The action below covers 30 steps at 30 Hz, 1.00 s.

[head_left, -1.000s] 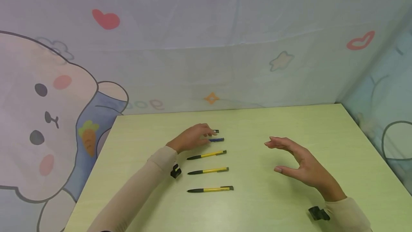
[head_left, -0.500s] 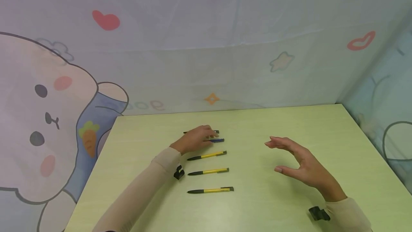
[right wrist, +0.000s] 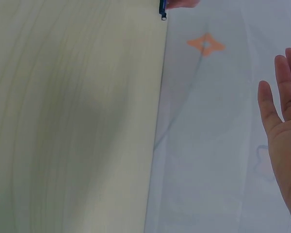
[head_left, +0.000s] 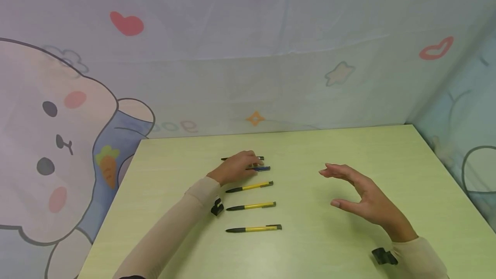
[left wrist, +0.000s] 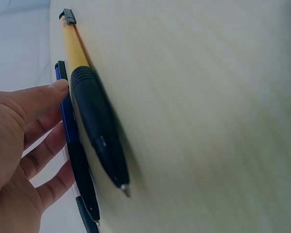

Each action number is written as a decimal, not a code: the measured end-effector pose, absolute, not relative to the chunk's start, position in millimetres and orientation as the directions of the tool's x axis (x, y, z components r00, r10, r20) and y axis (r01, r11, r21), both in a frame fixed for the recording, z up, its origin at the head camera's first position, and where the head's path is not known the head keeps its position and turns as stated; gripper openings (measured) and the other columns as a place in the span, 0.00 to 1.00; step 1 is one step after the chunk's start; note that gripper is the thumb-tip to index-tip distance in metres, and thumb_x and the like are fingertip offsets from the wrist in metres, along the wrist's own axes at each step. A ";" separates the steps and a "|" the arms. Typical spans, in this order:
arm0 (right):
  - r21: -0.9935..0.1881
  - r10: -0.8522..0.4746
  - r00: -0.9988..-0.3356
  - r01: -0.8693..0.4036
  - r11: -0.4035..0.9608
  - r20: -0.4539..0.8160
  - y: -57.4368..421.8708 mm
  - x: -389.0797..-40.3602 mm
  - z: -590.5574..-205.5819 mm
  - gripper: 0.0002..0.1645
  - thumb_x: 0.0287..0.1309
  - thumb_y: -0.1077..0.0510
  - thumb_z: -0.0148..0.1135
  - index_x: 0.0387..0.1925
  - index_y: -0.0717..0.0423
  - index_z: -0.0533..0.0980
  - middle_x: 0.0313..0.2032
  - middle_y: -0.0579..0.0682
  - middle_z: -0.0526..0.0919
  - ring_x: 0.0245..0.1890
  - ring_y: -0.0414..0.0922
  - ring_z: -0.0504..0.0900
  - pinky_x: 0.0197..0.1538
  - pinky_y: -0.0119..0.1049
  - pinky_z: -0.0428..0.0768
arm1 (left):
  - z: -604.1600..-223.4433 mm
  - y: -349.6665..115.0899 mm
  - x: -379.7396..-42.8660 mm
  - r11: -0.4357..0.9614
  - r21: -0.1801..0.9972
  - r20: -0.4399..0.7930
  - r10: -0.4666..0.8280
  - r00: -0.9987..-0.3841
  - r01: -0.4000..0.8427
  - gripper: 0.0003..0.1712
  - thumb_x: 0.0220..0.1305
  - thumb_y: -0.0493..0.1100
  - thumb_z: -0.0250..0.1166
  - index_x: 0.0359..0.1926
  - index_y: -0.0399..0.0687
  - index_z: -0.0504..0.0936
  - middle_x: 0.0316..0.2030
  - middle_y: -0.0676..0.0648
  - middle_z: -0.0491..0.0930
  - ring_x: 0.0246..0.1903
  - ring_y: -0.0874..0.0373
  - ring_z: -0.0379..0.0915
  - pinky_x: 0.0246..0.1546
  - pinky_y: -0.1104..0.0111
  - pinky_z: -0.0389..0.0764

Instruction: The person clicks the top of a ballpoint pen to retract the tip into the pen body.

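My left hand reaches over the table and pinches a blue pen by its barrel. In the left wrist view the thumb lies on the near side of this pen and the fingers are behind it; its dark tip points down. A dark pen lies just beyond, its middle hidden by the hand. On the near side lies a yellow pen with a black grip, close to the thumb. My right hand is held off to the right, holding nothing, with thumb and fingers spread apart.
Two more yellow pens, a middle one and a front one, lie in the same column nearer to me. A printed cloth hangs behind the pale table, and another cloth borders its right side.
Over the last second my left hand has shifted slightly right, uncovering the far pen's tip, and its thumb has come onto the blue pen. My right hand has stayed still.
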State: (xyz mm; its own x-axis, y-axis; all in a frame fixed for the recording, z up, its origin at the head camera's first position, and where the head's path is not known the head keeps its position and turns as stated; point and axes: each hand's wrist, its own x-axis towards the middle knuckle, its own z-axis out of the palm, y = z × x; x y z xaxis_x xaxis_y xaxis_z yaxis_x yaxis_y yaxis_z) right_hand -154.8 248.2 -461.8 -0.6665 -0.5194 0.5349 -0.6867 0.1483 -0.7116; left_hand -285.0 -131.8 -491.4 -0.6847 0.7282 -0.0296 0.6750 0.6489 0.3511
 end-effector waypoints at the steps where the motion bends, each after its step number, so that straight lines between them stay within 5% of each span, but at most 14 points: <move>1: -0.712 -0.520 -0.667 -0.686 0.149 0.534 248.1 -154.9 -461.7 0.52 0.43 0.79 0.73 0.71 0.69 0.62 0.62 0.60 0.77 0.64 0.47 0.75 0.69 0.28 0.67 | -491.3 -131.8 -284.8 0.649 0.351 -0.029 0.728 -0.685 0.675 0.20 0.71 0.45 0.65 0.62 0.51 0.81 0.52 0.52 0.80 0.49 0.60 0.75 0.54 0.65 0.78; 30: -0.718 -0.525 -0.655 -0.687 0.116 0.542 240.0 -156.4 -462.0 0.51 0.44 0.80 0.72 0.71 0.70 0.62 0.61 0.64 0.77 0.64 0.46 0.75 0.69 0.29 0.67 | -497.9 -129.6 -283.3 0.677 0.331 0.009 0.694 -0.720 0.657 0.10 0.73 0.41 0.63 0.51 0.53 0.86 0.42 0.54 0.79 0.37 0.63 0.71 0.41 0.68 0.78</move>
